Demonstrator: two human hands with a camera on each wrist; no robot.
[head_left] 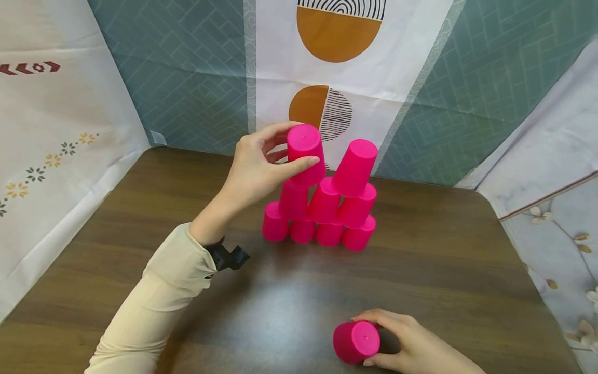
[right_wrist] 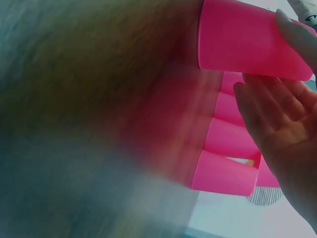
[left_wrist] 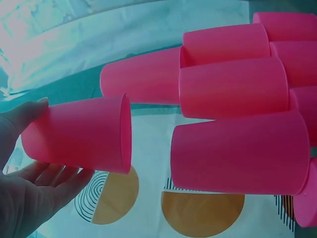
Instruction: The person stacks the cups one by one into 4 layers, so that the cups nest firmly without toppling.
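My left hand [head_left: 252,169] holds a pink cup [head_left: 304,150] upside down, thumb on the near side and fingers behind. In the left wrist view a gap shows between this held cup [left_wrist: 77,134] and the stack. Below it stands a pyramid of matching upturned cups: several in the bottom row [head_left: 274,222], three in the middle row [head_left: 324,201], and one top cup [head_left: 356,167] on the right. Near the table's front, my right hand [head_left: 411,340] grips another upturned pink cup [head_left: 352,343] between thumb and fingers, its rim close to the tabletop in the right wrist view.
The brown wooden table [head_left: 439,270] carries the stack toward its back. Behind rises a patterned cloth backdrop [head_left: 275,62], with light fabric hangings [head_left: 56,114] on both sides. A black strap with a small camera [head_left: 229,255] sits on the left wrist.
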